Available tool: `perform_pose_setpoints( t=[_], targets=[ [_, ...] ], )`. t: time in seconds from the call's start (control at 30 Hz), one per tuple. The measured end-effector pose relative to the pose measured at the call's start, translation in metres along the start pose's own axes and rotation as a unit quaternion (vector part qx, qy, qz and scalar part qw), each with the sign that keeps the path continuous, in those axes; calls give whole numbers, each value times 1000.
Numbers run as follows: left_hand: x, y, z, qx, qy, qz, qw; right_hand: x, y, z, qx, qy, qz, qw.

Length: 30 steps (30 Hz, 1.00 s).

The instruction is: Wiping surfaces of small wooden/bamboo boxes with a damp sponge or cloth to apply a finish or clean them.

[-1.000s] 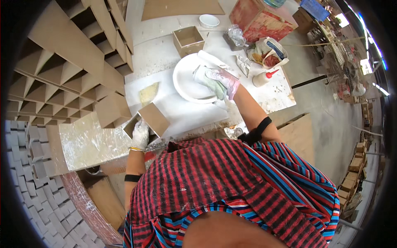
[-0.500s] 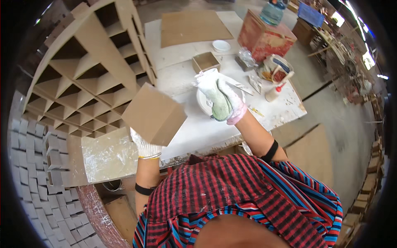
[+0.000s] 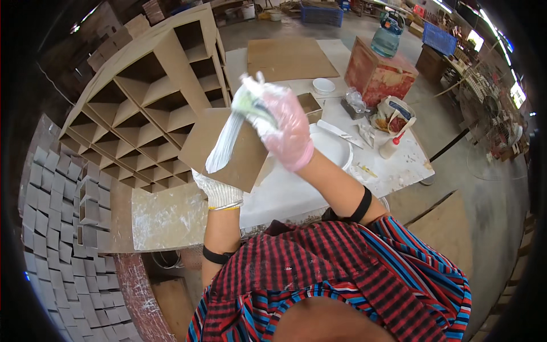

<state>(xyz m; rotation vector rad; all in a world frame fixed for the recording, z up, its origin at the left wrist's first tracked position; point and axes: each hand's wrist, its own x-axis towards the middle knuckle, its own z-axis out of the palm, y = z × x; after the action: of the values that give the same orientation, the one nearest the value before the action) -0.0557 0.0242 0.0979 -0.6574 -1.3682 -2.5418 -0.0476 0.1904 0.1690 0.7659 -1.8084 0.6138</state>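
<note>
My left hand [image 3: 219, 191], in a white knit glove, grips a brown fiberboard box [image 3: 248, 157] from below and holds it tilted above the table. A broad white streak [image 3: 224, 147] of wet-looking coating runs down the face turned toward me. At the top of that streak, my right hand [image 3: 288, 128], in a pinkish, white-smeared glove, presses a green-and-white pad [image 3: 246, 104] to the box. The pad's exact kind is hidden by coating and fingers. Partly behind my right forearm stands a round white basin [image 3: 345, 154] with a flat scraper [image 3: 336, 131] across its rim.
A large compartmented fiberboard rack [image 3: 165, 62] stands at left. On the white table [image 3: 273, 199] are a small brown box [image 3: 308, 104], a white bowl [image 3: 323, 86], a red-tipped bottle [image 3: 390, 148] and a cloth bag [image 3: 383, 117]. A water jug [image 3: 386, 41] tops a red block [image 3: 370, 71].
My right hand has moved left from above the basin onto the box with the pad. A white streak now marks the previously plain brown face. The view has shifted.
</note>
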Motion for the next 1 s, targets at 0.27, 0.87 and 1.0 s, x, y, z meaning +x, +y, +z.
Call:
perform_pose_setpoints(
  t=[0.27, 0.87, 1.0],
  targets=[
    [4, -13, -28, 254, 39, 37, 966, 4, -42, 12, 152, -18, -29, 988],
    [-6, -8, -47, -159, 40, -39, 986, -4, -11, 4, 102, -141, 27, 984],
    [-1, -39, -78, -276, 20, -59, 959, -11, -33, -3, 89, -185, 31, 978]
  ],
)
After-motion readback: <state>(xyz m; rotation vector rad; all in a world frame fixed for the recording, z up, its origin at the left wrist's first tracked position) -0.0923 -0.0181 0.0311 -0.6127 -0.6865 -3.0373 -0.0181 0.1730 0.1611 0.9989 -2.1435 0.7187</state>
